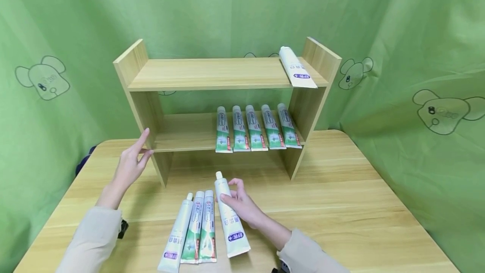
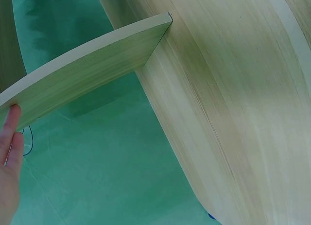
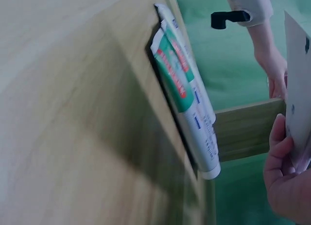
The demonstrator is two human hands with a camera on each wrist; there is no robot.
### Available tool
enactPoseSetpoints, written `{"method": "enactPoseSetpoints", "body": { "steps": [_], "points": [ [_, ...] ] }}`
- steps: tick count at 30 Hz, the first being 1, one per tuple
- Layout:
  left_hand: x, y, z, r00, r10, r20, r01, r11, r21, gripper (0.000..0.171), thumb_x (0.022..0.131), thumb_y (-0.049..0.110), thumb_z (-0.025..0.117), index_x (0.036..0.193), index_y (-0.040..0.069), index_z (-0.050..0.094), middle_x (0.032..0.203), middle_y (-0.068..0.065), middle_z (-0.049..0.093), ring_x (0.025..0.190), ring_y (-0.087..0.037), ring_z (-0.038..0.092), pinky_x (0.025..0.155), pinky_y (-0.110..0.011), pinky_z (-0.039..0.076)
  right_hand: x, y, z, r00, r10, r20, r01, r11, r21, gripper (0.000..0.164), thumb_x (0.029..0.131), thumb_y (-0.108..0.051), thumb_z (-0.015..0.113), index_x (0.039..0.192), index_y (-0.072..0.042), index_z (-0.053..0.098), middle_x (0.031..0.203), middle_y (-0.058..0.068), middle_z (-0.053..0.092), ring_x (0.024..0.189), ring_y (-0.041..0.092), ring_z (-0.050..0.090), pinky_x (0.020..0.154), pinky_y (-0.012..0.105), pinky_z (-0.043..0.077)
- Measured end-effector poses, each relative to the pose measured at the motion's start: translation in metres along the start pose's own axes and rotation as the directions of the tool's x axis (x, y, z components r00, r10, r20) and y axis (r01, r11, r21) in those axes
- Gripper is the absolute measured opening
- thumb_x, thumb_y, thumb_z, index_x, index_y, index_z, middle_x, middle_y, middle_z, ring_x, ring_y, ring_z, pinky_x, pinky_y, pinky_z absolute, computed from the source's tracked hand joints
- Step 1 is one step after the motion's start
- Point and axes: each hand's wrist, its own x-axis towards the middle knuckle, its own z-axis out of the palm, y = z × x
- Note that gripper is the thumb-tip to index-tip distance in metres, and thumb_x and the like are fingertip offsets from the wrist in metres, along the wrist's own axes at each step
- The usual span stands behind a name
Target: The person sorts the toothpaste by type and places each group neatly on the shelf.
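Observation:
My right hand (image 1: 244,205) grips a white toothpaste tube (image 1: 230,218) with a purple label, thumb across its front, cap end pointing toward the shelf. The tube also shows in the right wrist view, edge-on beside the curled fingers (image 3: 279,152). To its left on the table lie two green-and-white toothpaste tubes (image 1: 207,226) and another white tube (image 1: 176,235). My left hand (image 1: 129,165) touches the left side panel of the wooden shelf (image 1: 219,73), its fingers mostly straight. In the left wrist view, fingertips (image 2: 14,111) rest against that panel.
Several green-and-white tubes (image 1: 256,127) lie in a row on the right of the middle board. One white tube (image 1: 295,67) lies at the top board's right end, sticking out past its front edge. Green curtains (image 1: 227,12) surround the wooden table (image 1: 341,193).

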Motion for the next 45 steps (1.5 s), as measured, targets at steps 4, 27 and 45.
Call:
{"method": "enactPoseSetpoints", "body": {
  "steps": [4, 27, 45],
  "points": [
    [0.0, 0.001, 0.0, 1.0, -0.001, 0.005, 0.001, 1.0, 0.002, 0.073, 0.072, -0.014, 0.066, 0.137, 0.002, 0.036, 0.115, -0.031, 0.055, 0.069, -0.036, 0.064, 0.042, -0.026, 0.046, -0.002, -0.005, 0.001, 0.999, -0.031, -0.017, 0.031, 0.999, 0.025, 0.026, 0.094, -0.012, 0.047, 0.108, -0.003, 0.027, 0.119, 0.037, 0.046, 0.079, 0.023, 0.061, 0.06, 0.026, 0.051],
    [0.0, 0.001, 0.0, 1.0, -0.012, 0.009, 0.012, 1.0, 0.006, 0.074, 0.074, -0.013, 0.065, 0.139, 0.005, 0.034, 0.115, -0.032, 0.054, 0.071, -0.037, 0.064, 0.055, -0.043, 0.053, -0.025, -0.051, -0.016, 0.964, -0.141, 0.225, 0.116, 0.986, 0.12, 0.088, 0.077, 0.006, 0.054, 0.147, -0.01, 0.002, 0.15, 0.022, 0.001, 0.109, 0.018, 0.043, 0.082, 0.03, 0.05],
    [-0.001, -0.001, 0.0, 1.0, 0.004, 0.005, -0.004, 1.0, -0.004, 0.075, 0.073, -0.012, 0.066, 0.139, 0.005, 0.035, 0.117, -0.032, 0.053, 0.071, -0.038, 0.064, 0.058, -0.045, 0.054, -0.04, -0.093, -0.045, 0.927, -0.333, 0.174, 0.308, 0.939, 0.155, 0.082, 0.082, 0.005, 0.056, 0.146, -0.007, 0.006, 0.146, 0.032, 0.001, 0.106, 0.015, 0.059, 0.076, 0.031, 0.055]
  ]
}}
